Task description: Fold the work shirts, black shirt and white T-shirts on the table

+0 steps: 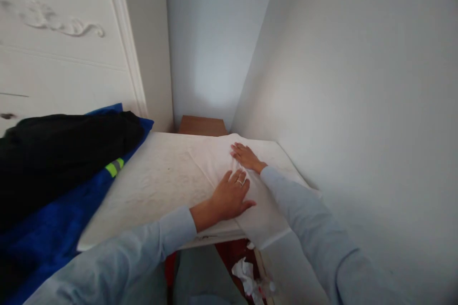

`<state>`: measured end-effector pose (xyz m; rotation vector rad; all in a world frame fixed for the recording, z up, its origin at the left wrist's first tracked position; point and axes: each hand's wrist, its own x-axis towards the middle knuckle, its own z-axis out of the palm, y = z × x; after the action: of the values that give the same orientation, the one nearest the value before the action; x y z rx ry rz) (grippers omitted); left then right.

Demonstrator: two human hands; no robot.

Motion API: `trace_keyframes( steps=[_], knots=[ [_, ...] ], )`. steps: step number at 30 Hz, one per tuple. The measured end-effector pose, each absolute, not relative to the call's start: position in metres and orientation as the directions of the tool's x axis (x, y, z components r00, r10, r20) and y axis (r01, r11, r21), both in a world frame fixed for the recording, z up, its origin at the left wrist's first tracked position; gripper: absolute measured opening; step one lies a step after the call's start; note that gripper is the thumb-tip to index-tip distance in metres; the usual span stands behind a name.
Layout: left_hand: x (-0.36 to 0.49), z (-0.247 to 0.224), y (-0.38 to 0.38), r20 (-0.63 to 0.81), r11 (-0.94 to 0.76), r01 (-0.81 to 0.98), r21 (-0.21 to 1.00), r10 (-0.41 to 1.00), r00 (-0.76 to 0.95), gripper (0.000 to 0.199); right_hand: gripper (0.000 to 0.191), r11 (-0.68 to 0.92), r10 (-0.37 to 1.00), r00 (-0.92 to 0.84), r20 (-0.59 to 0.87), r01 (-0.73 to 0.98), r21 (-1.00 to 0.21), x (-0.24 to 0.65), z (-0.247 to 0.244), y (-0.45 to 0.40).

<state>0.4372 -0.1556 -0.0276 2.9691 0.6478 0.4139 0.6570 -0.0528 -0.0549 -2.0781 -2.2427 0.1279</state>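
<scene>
A thin white cloth (pixel 263 205) lies over the right part of a padded white board (pixel 157 176) and hangs down over its near edge. My left hand (pixel 231 195) rests flat on the cloth, fingers spread, a ring on one finger. Farther back and to the right, my right hand (pixel 246 156) also lies on the cloth with its fingers stretched out. Small creases show in the cloth between the two hands. Neither hand grips anything.
Black clothing (pixel 71 147) and a blue garment (pixel 71 214) with a yellow-green band lie at the left. Behind stands a white cabinet (pixel 150 47). A brown wooden piece (pixel 202 126) is beyond the board. Crumpled white paper (pixel 245 271) sits below, and a wall rises at the right.
</scene>
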Motion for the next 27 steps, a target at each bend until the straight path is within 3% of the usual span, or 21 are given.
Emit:
trace_keyframes(
  steps=[5, 12, 18, 27],
  knots=[
    [0.458, -0.033, -0.173, 0.154, -0.883, 0.429, 0.192, 0.458, 0.875, 0.077, 0.062, -0.126, 0.991, 0.130, 0.034, 0.987, -0.102, 0.669, -0.054, -0.050],
    [0.456, -0.045, -0.160, 0.149, -0.889, 0.419, 0.185, 0.446, 0.882, 0.080, 0.066, -0.360, 0.929, 0.367, 0.046, 0.926, -0.116, 0.728, -0.055, -0.056],
    [0.450, -0.047, -0.143, 0.080, -0.937, 0.293, 0.188, 0.312, 0.947, 0.083, 0.061, -0.315, 0.947, 0.320, 0.039, 0.944, -0.101, 0.773, -0.062, -0.075],
    [0.452, -0.042, -0.163, 0.040, -0.922, 0.300, 0.244, 0.319, 0.947, 0.098, 0.058, -0.238, 0.965, 0.243, 0.099, 0.970, -0.054, 0.824, -0.043, -0.122]
  ],
)
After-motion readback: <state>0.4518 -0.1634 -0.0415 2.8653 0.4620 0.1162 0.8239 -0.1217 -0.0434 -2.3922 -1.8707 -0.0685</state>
